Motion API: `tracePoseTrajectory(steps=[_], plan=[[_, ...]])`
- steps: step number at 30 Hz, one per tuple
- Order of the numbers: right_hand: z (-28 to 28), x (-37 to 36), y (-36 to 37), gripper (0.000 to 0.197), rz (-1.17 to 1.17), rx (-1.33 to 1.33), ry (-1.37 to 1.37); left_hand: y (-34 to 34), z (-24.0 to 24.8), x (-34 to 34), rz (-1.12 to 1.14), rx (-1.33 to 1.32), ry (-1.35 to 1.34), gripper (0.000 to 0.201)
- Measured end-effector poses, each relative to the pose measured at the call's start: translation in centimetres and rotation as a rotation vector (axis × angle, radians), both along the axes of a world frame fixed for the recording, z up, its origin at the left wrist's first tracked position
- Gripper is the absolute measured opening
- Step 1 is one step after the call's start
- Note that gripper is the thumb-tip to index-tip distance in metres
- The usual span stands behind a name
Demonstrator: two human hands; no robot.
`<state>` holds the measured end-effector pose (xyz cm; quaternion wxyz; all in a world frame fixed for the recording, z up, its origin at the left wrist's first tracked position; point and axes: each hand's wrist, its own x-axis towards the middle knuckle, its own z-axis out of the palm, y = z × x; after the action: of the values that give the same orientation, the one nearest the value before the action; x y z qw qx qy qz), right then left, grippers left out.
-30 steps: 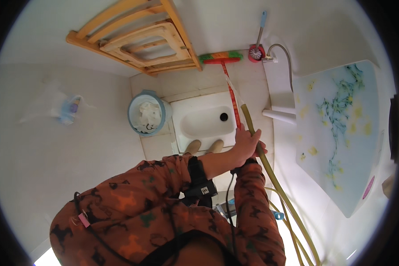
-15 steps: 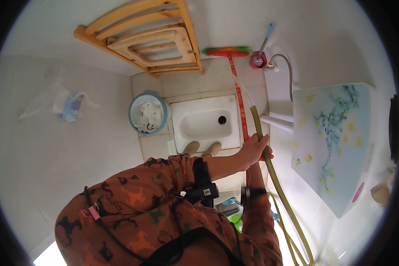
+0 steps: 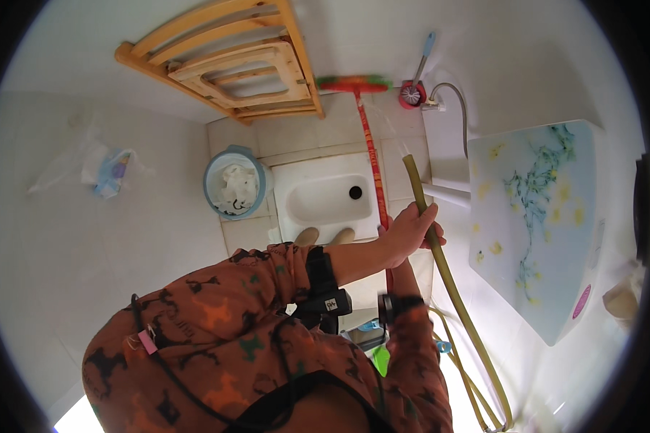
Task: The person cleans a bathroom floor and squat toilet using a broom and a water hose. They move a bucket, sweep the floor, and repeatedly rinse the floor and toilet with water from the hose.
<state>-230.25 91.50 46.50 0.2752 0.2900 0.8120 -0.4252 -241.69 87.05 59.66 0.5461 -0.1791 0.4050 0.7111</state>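
Water [image 3: 391,128] streams from the olive-yellow flexible hose [image 3: 446,276] gripped in the left hand [image 3: 410,232], toward the head of the long-handled red broom with green bristles [image 3: 373,166] near the wall. The right hand [image 3: 403,266] lies mostly hidden behind the left, near the broom's handle; I can't tell its grip. Printed lettering runs along that handle; a pink oval label [image 3: 581,301] marks the white, flower-patterned panel [image 3: 502,209] at right.

Small bathroom, squat toilet [image 3: 307,206] set in tiled floor [image 3: 339,130], toilet brush [image 3: 421,61] upright in red holder [image 3: 404,99], waste bin [image 3: 211,189]
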Motion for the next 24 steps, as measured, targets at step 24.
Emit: tracePoseTrajectory(steps=[24], plan=[[-2.7,0.5,2.6,0.036,-0.258,-0.076,-0.041,-1.1,-4.2,1.6,-0.028,-0.106,-0.152,0.030]])
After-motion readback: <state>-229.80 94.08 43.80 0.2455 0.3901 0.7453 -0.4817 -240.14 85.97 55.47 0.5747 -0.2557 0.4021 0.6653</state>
